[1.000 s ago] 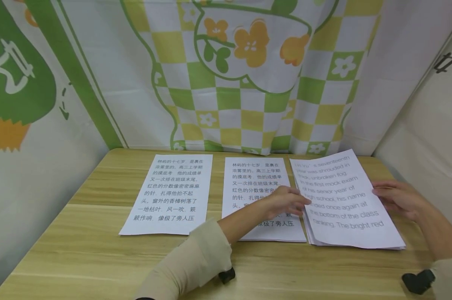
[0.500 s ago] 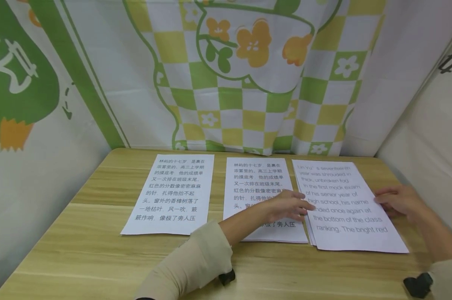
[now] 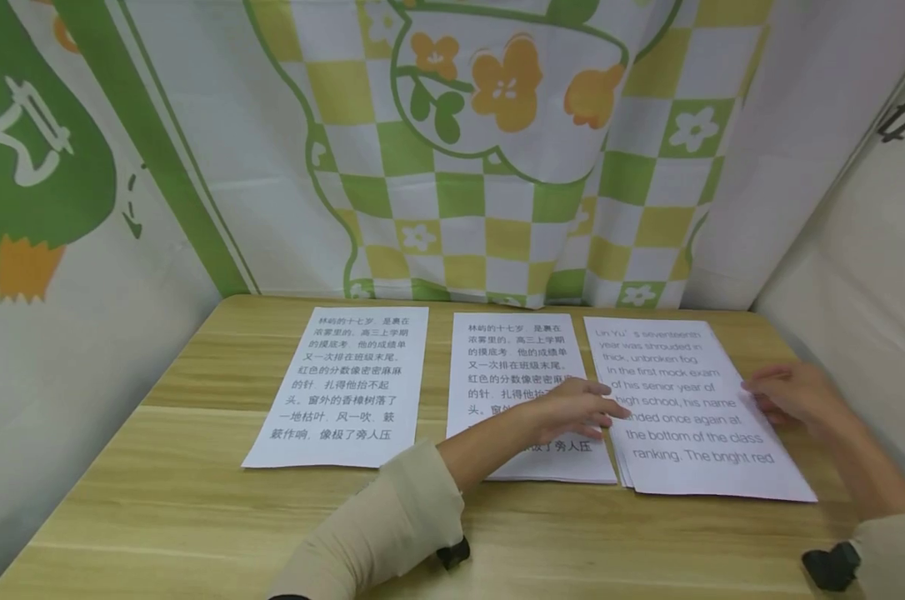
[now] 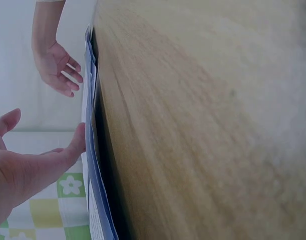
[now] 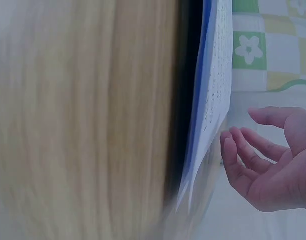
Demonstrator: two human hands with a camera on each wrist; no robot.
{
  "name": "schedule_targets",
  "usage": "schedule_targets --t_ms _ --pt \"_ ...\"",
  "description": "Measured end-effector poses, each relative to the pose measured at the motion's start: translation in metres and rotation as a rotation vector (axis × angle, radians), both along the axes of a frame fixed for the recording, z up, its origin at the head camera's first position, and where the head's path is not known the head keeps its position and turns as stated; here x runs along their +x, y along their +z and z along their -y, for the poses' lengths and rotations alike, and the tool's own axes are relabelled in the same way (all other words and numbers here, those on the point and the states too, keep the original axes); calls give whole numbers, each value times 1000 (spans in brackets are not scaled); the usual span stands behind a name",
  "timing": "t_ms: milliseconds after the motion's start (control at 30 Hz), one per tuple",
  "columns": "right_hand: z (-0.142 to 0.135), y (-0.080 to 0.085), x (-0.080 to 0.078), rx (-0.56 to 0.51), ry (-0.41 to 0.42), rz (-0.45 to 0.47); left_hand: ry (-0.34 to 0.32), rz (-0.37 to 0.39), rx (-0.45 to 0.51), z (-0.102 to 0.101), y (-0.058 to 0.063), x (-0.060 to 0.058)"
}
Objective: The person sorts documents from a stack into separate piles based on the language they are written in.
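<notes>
The right-hand paper stack (image 3: 685, 400), topped by a sheet of English text, lies flat on the table with several sheet edges fanned out at its lower left. My left hand (image 3: 576, 408) reaches over the middle paper stack (image 3: 508, 342), fingertips at the English stack's left edge. In the left wrist view its fingers look extended, holding nothing. Beside the English stack's right edge is my right hand (image 3: 793, 396). The right wrist view shows that right hand (image 5: 273, 160) with relaxed fingers and no paper between them; contact with the edge cannot be told.
On the left lies a sheet of Chinese text (image 3: 340, 387), apart from the middle stack. All the paper rests on a wooden table (image 3: 160, 500). A green, yellow and white checked curtain (image 3: 467, 192) hangs behind its far edge, with pale fabric walls on both sides.
The top English sheet, earlier turned askew and raised, has come down flat and straighter on its stack. My right hand no longer holds its edge; my left hand has barely moved.
</notes>
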State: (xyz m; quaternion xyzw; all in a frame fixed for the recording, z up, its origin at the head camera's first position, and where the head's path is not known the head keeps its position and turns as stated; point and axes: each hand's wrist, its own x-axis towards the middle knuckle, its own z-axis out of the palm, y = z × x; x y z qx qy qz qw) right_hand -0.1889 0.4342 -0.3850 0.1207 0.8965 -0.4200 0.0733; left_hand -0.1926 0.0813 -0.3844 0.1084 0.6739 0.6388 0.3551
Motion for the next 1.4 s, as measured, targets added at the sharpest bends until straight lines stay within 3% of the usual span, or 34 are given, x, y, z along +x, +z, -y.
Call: schedule_targets --t_ms 233,433,767,967,1233,1400 --pt "43 9 -1 17 100 -78 34 -22 -12 14 1 0" --pt "89 8 -3 -77 250 -89 94 -76 -89 37 4 -5" --pt "145 3 -13 -282 366 -92 180 -130 -134 78 9 -15" --pt "165 -1 -18 -410 366 -43 234 -139 -152 105 7 -20" --pt "175 1 -23 -400 268 12 336 -137 -193 133 8 -23" --pt "174 2 -22 -428 248 33 396 -153 -213 150 7 -27"
